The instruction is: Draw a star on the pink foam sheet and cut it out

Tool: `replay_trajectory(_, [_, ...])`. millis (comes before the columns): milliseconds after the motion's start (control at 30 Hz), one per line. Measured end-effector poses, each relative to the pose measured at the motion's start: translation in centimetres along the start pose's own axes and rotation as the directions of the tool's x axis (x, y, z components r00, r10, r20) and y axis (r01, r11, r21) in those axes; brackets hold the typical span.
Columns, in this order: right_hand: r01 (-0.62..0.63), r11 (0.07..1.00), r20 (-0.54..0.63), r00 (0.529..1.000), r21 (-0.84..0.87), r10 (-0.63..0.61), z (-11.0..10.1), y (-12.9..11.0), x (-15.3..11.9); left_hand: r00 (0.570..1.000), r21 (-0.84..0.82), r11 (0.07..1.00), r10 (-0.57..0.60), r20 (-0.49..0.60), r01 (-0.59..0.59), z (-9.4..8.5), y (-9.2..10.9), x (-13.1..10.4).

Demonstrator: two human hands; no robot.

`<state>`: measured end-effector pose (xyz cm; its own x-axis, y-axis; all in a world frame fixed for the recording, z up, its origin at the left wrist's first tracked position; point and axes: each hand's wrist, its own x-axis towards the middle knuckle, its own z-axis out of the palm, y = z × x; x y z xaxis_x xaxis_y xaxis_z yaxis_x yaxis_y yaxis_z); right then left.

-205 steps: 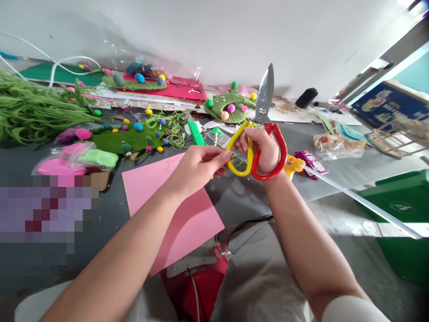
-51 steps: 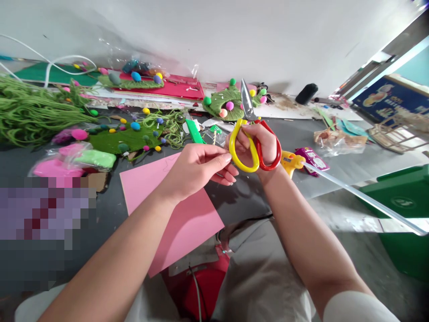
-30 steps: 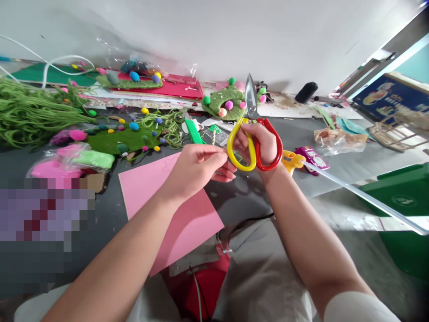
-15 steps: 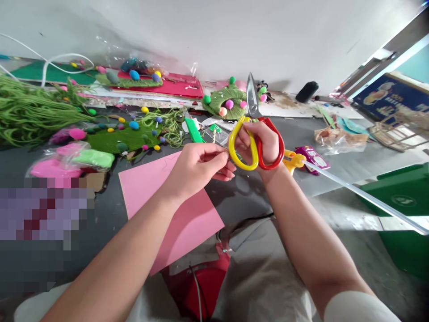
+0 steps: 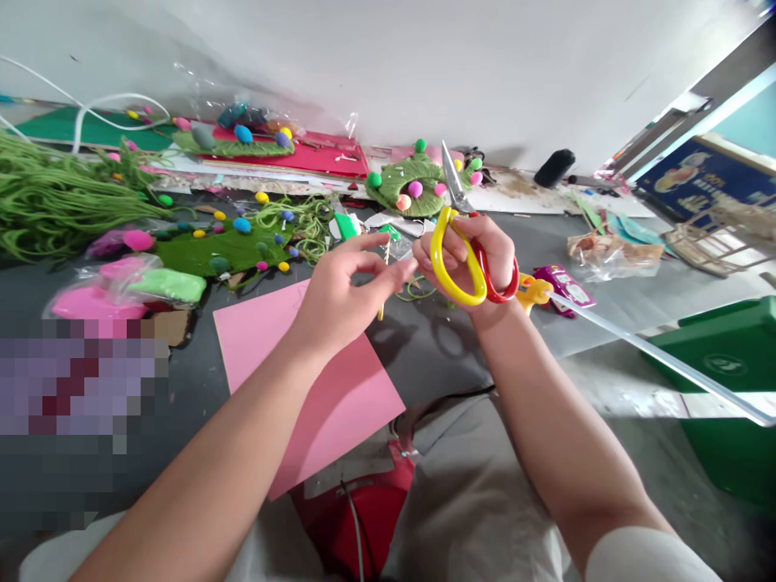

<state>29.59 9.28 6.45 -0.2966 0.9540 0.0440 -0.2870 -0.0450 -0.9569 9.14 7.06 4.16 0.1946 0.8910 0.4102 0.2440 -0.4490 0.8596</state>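
My right hand [image 5: 485,250] grips scissors [image 5: 452,176] with one yellow and one red handle, the blades pointing up and away from me. The thumb and a finger of that hand are close together near my left hand; anything between them is too small to tell. My left hand [image 5: 355,283] is raised above a pink sheet [image 5: 345,404], its thumb and index finger apart and the thumb tip near my right fingers. A thin pale twisted stick [image 5: 381,309] shows behind the left fingers; whether they touch it is unclear.
A green wreath [image 5: 412,174] with coloured balls lies at the back. Green yarn [image 5: 54,202], a decorated green piece [image 5: 200,255] and bagged pink clay [image 5: 97,299] lie left. A yellow glue gun [image 5: 533,293] with a clear stick is right, near a green bin [image 5: 721,347].
My left fingers have spread apart and moved slightly left. The scissors have tilted left and their handles have shifted right and slightly down.
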Motion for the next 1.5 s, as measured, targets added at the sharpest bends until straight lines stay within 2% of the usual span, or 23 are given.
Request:
replay_trajectory(200, [0.015, 1.000, -0.023, 1.000, -0.011, -0.015, 0.4, -0.1, 0.1, 0.998, -0.060, 0.997, -0.048, -0.042, 0.045, -0.8, 0.0, 0.0])
replay_trajectory(300, [0.045, 0.998, -0.064, 0.997, -0.050, -0.048, 1.0, 0.5, 0.6, 0.993, -0.045, 0.995, -0.091, -0.074, 0.087, -2.7, 1.1, 0.1])
replay_trajectory(367, [0.041, 0.982, -0.160, 0.985, -0.185, -0.071, 1.5, 0.8, 0.7, 0.993, -0.030, 0.996, -0.089, -0.074, 0.087, -4.4, 1.8, 0.3])
replay_trajectory(433, [-0.007, 0.915, -0.272, 0.956, -0.403, -0.113, 2.0, 1.0, 0.6, 0.986, -0.049, 0.997, -0.065, -0.157, 0.058, -6.1, 2.0, 0.1])
replay_trajectory(467, [-0.039, 0.856, -0.304, 0.942, -0.515, -0.140, 2.2, 1.0, 0.5, 0.971, -0.056, 0.998, -0.049, -0.233, 0.037, -6.8, 1.9, -0.1])
replay_trajectory(533, [-0.086, 0.714, -0.311, 0.931, -0.694, -0.190, 2.5, 0.9, 0.1, 0.937, -0.091, 0.995, -0.060, -0.344, 0.031, -7.9, 1.5, -1.3])
replay_trajectory(600, [-0.104, 0.631, -0.285, 0.939, -0.769, -0.193, 2.7, 0.9, -0.3, 0.924, -0.086, 0.991, -0.130, -0.360, 0.106, -8.3, 1.2, -3.1])
replay_trajectory(667, [-0.136, 0.617, -0.283, 0.948, -0.775, -0.146, 2.9, 1.0, -0.5, 0.937, -0.020, 0.976, -0.216, -0.275, 0.219, -8.3, 1.4, -5.3])
replay_trajectory(733, [-0.168, 0.619, -0.288, 0.952, -0.767, -0.099, 3.1, 1.2, -0.7, 0.953, 0.129, 0.955, -0.242, -0.183, 0.267, -8.1, 2.1, -7.5])
replay_trajectory(833, [-0.186, 0.618, -0.277, 0.959, -0.764, -0.055, 3.8, 1.5, -1.1, 0.980, 0.323, 0.929, -0.141, -0.142, 0.181, -7.9, 3.0, -10.0])
replay_trajectory(900, [-0.205, 0.609, -0.271, 0.962, -0.766, -0.018, 4.3, 1.6, -1.7, 0.991, 0.339, 0.935, -0.070, -0.111, 0.104, -8.0, 3.1, -11.0])
replay_trajectory(967, [-0.244, 0.612, -0.255, 0.964, -0.753, 0.071, 4.8, 1.7, -2.4, 0.996, 0.360, 0.930, -0.054, -0.069, 0.075, -8.0, 2.6, -11.7])
replay_trajectory(1067, [-0.244, 0.674, -0.152, 0.969, -0.698, 0.194, 5.4, 2.0, -3.4, 0.998, 0.469, 0.881, -0.069, -0.006, 0.064, -7.7, 1.5, -12.4])
replay_trajectory(1167, [-0.193, 0.748, -0.076, 0.979, -0.635, 0.188, 5.9, 2.3, -4.0, 0.993, 0.577, 0.817, -0.081, 0.083, 0.018, -6.7, 0.6, -12.9])
replay_trajectory(1300, [-0.183, 0.797, -0.086, 0.983, -0.575, 0.164, 6.4, 2.7, -4.2, 0.979, 0.656, 0.755, -0.119, 0.163, -0.017, -5.6, 0.4, -13.3])
replay_trajectory(1500, [-0.230, 0.867, -0.068, 0.972, -0.442, 0.223, 7.5, 3.3, -4.3, 0.971, 0.670, 0.739, -0.098, 0.217, -0.075, -5.6, 0.8, -14.0])
